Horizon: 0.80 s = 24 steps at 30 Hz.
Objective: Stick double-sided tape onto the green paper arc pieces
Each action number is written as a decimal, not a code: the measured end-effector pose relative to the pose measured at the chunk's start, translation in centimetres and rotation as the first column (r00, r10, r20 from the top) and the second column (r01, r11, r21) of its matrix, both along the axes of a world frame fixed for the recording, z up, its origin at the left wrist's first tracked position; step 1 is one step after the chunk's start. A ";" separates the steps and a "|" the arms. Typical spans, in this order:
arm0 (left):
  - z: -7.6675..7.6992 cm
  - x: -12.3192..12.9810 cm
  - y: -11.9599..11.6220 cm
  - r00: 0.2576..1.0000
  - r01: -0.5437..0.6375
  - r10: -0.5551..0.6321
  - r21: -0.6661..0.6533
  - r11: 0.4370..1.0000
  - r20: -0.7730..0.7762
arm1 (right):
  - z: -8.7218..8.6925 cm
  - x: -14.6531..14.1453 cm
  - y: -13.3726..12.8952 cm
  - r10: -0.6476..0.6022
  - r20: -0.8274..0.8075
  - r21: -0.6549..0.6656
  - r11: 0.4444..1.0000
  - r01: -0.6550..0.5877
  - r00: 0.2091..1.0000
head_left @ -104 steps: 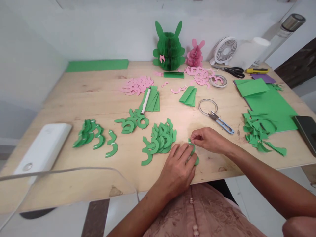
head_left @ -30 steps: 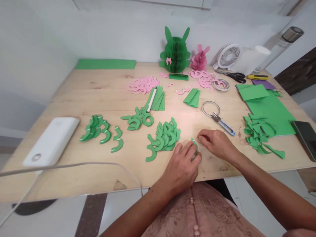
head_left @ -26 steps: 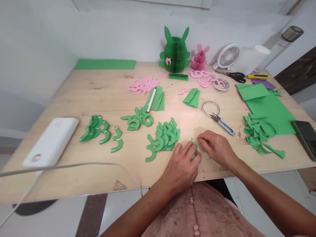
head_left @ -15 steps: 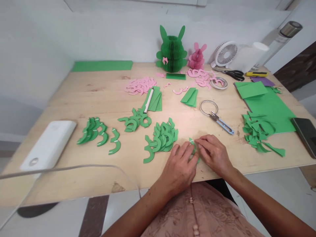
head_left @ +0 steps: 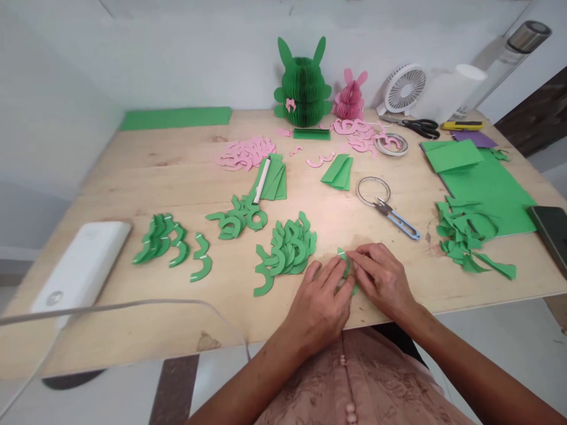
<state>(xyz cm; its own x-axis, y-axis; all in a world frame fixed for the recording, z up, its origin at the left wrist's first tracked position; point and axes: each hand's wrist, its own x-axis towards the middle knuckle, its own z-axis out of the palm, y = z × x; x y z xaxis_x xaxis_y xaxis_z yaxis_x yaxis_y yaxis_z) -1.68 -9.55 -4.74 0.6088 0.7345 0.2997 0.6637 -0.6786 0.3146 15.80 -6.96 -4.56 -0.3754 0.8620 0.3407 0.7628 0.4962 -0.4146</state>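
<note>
Near the table's front edge, a curved green paper cutout [head_left: 346,268] with a short white strip across its upper end lies mostly beneath my hands. My left hand [head_left: 319,295] holds it down against the wood, fingers bent over it. My right hand [head_left: 381,276] is closed in a pinch at the cutout's right edge, beside the white strip; what its fingertips hold is hidden. Just left lies a heap of wavy green paper cutouts [head_left: 290,245]. Farther left, a single green cutout with white strips [head_left: 201,258] lies beside a row of overlapping similar ones [head_left: 159,239].
Thread snips [head_left: 398,219] touch a tape ring [head_left: 373,191] to the right. Green scraps [head_left: 463,233] and a phone [head_left: 549,233] lie farther right. A white power bank [head_left: 82,268] with a cable [head_left: 177,302] is at left. Paper rabbits [head_left: 303,91] and a fan [head_left: 404,88] stand behind.
The view has shifted slightly. Both hands stay at the same cutout; my right fingertips have moved slightly left, closer to the white strip.
</note>
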 end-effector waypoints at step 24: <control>-0.1 0.0 0.0 1.000 0.005 -0.005 -0.003 1.000 -0.004 | 0.0 -0.3 -0.2 0.011 0.098 0.006 1.000 -0.012 0.995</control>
